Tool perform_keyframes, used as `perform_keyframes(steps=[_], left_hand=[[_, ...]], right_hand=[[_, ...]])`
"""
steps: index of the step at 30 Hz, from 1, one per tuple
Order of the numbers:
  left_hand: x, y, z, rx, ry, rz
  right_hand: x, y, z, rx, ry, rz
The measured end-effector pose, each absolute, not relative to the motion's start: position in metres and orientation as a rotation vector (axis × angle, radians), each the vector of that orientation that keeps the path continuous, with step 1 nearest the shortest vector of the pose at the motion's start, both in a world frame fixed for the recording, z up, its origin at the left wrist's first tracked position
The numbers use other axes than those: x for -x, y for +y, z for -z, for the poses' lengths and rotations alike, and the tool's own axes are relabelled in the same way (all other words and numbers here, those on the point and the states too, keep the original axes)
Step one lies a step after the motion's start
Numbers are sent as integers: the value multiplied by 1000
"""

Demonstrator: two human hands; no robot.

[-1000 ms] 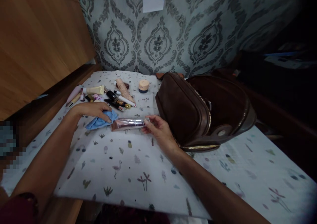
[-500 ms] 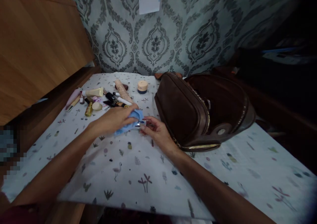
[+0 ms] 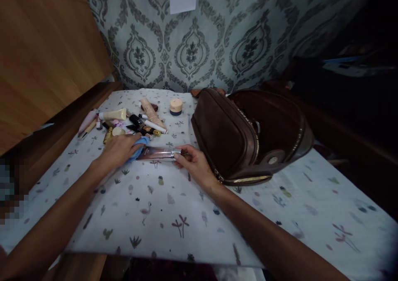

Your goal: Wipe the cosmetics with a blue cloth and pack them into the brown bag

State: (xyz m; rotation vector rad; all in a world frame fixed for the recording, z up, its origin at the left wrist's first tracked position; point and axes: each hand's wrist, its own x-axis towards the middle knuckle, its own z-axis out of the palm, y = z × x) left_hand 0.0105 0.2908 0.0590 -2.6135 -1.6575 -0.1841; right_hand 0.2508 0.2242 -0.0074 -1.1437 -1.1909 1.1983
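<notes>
A slim, shiny pinkish-brown cosmetic tube (image 3: 157, 153) with a silver band lies level between my hands, just above the patterned cloth. Its right end is pinched in the fingers of my right hand (image 3: 195, 163). My left hand (image 3: 120, 149) is closed on a light blue cloth (image 3: 137, 149), which covers the tube's left end; how tightly it grips there is hidden. Just beyond my left hand sit a round cream-coloured lid or jar (image 3: 118, 131) and a small gold bottle (image 3: 107, 135). A brown leather bag (image 3: 225, 138) stands unzipped right of my right hand.
Several cosmetics lie loosely at the back left, among them a cream tube (image 3: 113, 114), a beige tube (image 3: 151, 112) and a white pen-like stick (image 3: 155, 126). A peach-lidded jar (image 3: 175, 106) stands near the wall. A wooden panel (image 3: 52, 61) borders the left side.
My left hand with the blue cloth has slid left along the tube, uncovering much of its body. My right hand still holds the right end. The view has shifted slightly.
</notes>
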Motion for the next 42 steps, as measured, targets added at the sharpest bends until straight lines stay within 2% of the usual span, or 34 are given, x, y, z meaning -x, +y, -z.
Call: perform_keyframes(steps=[5, 17, 21, 25, 29, 42], left_hand=[[-49, 261, -50, 2792, -1396, 489], [-22, 275, -52, 2690, -1391, 293], [-32, 268, -47, 2653, -1115, 511], [-44, 261, -42, 2627, -847, 436], [-36, 270, -40, 2666, -1001, 352], [-15, 288, -40, 3113, -1328, 607]], right_hand=[[-252, 223, 6, 1109, -1224, -1145], [-251, 221, 4, 1102, -1195, -1218], [-251, 220, 0, 1147, -1226, -1190], [-251, 218, -4, 1196, -1265, -1220], [-251, 217, -5, 1217, -1251, -1249], [-254, 218, -5, 1115, -1257, -1202]])
